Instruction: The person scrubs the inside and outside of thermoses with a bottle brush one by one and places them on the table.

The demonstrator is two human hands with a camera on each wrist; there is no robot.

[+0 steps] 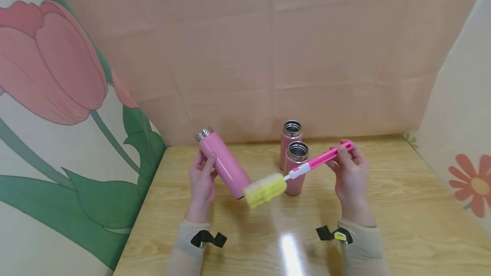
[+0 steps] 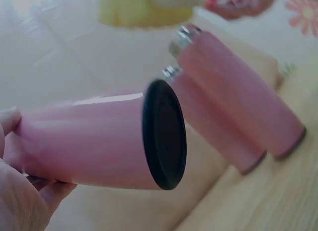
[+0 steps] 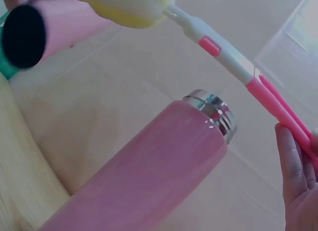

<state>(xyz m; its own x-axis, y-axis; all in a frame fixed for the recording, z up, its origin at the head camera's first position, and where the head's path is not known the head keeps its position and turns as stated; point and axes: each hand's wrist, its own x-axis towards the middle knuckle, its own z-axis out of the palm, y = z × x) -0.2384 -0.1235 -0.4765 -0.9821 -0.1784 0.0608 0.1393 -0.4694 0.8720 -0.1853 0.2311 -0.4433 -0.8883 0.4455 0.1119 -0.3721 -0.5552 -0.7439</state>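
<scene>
My left hand (image 1: 202, 178) grips a pink bottle (image 1: 226, 163) around its upper body, tilted with the steel mouth up to the left. Its black base (image 2: 166, 136) shows in the left wrist view. My right hand (image 1: 350, 173) holds a bottle brush (image 1: 320, 159) by its pink handle, the yellow and white sponge head (image 1: 265, 188) pointing left and overlapping the bottle's base in the head view. Behind the brush stand two more pink bottles, a nearer one (image 1: 297, 169) and a farther one (image 1: 288, 142), both upright with uncovered steel mouths.
The wooden table (image 1: 406, 208) runs back to a wall covered in a peach sheet (image 1: 230, 54). A wall painted with tulips (image 1: 69, 63) rises on the left, and another with a red flower (image 1: 477, 184) on the right.
</scene>
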